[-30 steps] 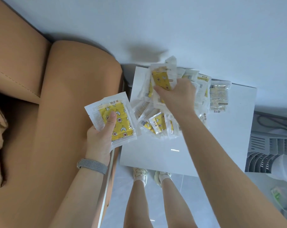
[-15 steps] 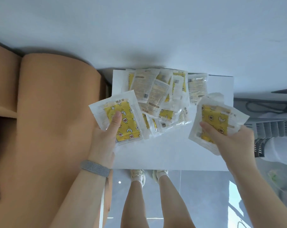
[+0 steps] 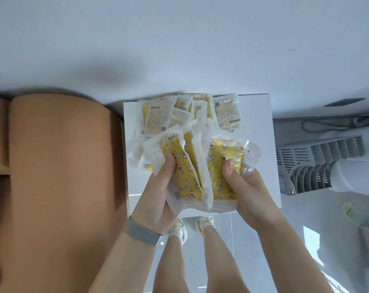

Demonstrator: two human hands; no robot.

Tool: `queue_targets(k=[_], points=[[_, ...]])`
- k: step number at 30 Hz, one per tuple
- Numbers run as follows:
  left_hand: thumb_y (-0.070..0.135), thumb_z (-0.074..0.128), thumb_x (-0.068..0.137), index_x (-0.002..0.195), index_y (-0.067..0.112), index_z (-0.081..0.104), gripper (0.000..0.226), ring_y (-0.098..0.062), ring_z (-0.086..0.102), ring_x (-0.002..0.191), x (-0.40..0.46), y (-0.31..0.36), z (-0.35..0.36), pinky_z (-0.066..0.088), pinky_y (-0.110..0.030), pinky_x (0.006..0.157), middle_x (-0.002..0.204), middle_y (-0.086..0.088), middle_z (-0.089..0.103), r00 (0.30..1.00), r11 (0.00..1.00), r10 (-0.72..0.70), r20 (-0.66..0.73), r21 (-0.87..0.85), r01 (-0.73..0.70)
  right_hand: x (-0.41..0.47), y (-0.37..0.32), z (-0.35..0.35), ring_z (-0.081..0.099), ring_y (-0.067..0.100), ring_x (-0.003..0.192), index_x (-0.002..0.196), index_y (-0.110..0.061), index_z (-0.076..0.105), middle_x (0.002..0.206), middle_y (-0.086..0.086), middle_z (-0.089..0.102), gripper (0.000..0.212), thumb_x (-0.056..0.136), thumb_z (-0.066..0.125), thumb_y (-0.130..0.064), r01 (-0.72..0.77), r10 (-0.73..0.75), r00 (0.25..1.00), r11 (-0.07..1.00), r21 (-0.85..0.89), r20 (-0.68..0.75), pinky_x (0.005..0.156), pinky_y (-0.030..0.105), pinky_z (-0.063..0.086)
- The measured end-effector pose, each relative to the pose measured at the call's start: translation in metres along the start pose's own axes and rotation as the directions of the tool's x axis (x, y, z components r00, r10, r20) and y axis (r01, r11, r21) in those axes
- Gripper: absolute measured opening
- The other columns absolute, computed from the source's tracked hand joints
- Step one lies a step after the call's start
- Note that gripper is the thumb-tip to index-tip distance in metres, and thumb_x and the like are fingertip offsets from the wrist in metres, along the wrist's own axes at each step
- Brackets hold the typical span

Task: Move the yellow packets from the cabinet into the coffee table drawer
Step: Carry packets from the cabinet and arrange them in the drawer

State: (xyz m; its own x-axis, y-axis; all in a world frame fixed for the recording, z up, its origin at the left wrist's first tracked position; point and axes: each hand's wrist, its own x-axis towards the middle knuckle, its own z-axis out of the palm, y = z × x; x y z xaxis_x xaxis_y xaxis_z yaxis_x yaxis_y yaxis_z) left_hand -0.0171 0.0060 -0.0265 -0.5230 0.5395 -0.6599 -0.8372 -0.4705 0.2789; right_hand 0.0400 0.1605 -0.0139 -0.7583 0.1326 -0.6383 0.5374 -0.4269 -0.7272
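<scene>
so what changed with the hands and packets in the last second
The right hand lifted a yellow packet off the pile on the white cabinet top, swung it out to the right, then brought it in against the packet in the left hand. The left hand kept its grip throughout; the rest of the pile stayed put.

one head view looks steeply down, close over the hands (image 3: 202, 187).

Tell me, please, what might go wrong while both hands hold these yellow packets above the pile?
The left hand pinches several slippery packets by thumb alone, so one may slide from the grip. Merging the right hand's packet could spill them. The loose pile lies near the white top's back edge.
</scene>
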Motion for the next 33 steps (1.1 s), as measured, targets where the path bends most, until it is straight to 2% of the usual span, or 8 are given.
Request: queue_targets(k=[3,7,12,15,18,24,28,33], points=[[0.045,0.091,0.052,0.108,0.017,0.075,0.064,-0.025,0.069,0.104,-0.015,0.0,0.01,0.058,-0.04,0.079,0.116,-0.01,0.07,1.0,1.0,0.009,-0.001,0.012,-0.009,-0.009,-0.009,0.009,0.071,0.032,0.098,0.104,-0.011,0.073,0.104,0.017,0.073,0.04,0.082,0.069,-0.045,-0.032,0.032,0.999,0.999,0.004,-0.043,0.081,0.039,0.058],[0.048,0.089,0.056,0.118,0.019,0.07,0.071,-0.027,0.065,0.112,-0.05,0.012,0.037,0.057,-0.039,0.081,0.127,-0.013,0.064,0.998,0.996,0.053,-0.017,0.07,-0.052,-0.042,-0.038,0.026,0.073,0.026,0.093,0.107,-0.009,0.07,0.1,0.011,0.075,0.033,0.078,0.067,-0.026,0.022,-0.022,1.0,1.0,0.008,-0.013,0.073,0.03,0.058],[0.04,0.059,0.081,0.112,0.026,0.07,0.036,-0.024,0.07,0.103,-0.125,0.033,0.077,0.06,-0.043,0.078,0.114,-0.006,0.072,0.968,0.949,0.2,-0.154,0.276,-0.152,-0.094,-0.074,0.051,0.071,0.027,0.1,0.113,-0.009,0.069,0.106,0.01,0.074,0.029,0.087,0.066,-0.02,0.082,-0.085,0.995,0.996,-0.039,-0.057,0.086,0.037,0.057],[0.038,0.059,0.08,0.119,0.02,0.064,0.043,-0.023,0.07,0.102,-0.17,0.042,0.083,0.055,-0.048,0.088,0.11,-0.004,0.073,0.929,0.91,0.284,-0.238,0.373,-0.182,-0.124,-0.092,0.063,0.072,0.022,0.092,0.106,-0.008,0.071,0.098,0.008,0.076,0.02,0.09,0.064,-0.018,0.096,-0.1,0.991,0.994,-0.05,-0.088,0.076,0.028,0.058],[0.034,0.062,0.084,0.111,0.018,0.068,0.032,-0.022,0.072,0.096,-0.208,0.046,0.089,0.055,-0.046,0.088,0.107,-0.005,0.074,0.879,0.893,0.342,-0.333,0.407,-0.193,-0.15,-0.113,0.067,0.073,0.02,0.088,0.106,-0.008,0.071,0.094,0.005,0.076,0.018,0.092,0.063,-0.016,0.111,-0.116,0.99,0.992,-0.067,-0.079,0.068,0.023,0.057],[0.017,0.07,0.081,0.111,0.009,0.069,0.031,-0.028,0.071,0.098,-0.252,0.026,0.121,0.054,-0.047,0.091,0.108,-0.01,0.074,0.836,0.878,0.421,-0.352,0.389,-0.278,-0.19,-0.148,0.049,0.073,0.021,0.093,0.113,-0.016,0.067,0.102,0.002,0.075,0.023,0.091,0.064,-0.019,0.117,-0.116,0.993,0.985,-0.129,0.012,0.078,0.033,0.057],[0.014,0.069,0.085,0.111,0.008,0.069,0.027,-0.029,0.07,0.1,-0.272,-0.003,0.145,0.054,-0.047,0.091,0.107,-0.01,0.074,0.743,0.848,0.522,-0.42,0.346,-0.4,-0.208,-0.166,0.032,0.072,0.024,0.096,0.121,-0.018,0.063,0.109,0.003,0.074,0.032,0.09,0.064,-0.024,0.065,-0.039,0.991,0.978,-0.197,0.13,0.081,0.038,0.058],[0.013,0.068,0.086,0.107,0.009,0.07,0.022,-0.026,0.072,0.095,-0.307,-0.06,0.159,0.059,-0.039,0.08,0.104,-0.009,0.075,0.62,0.809,0.575,-0.534,0.26,-0.527,-0.231,-0.18,0.02,0.072,0.025,0.098,0.121,-0.015,0.064,0.109,0.005,0.074,0.031,0.09,0.064,-0.022,0.033,0.102,0.938,0.925,-0.378,0.332,0.085,0.04,0.057]])
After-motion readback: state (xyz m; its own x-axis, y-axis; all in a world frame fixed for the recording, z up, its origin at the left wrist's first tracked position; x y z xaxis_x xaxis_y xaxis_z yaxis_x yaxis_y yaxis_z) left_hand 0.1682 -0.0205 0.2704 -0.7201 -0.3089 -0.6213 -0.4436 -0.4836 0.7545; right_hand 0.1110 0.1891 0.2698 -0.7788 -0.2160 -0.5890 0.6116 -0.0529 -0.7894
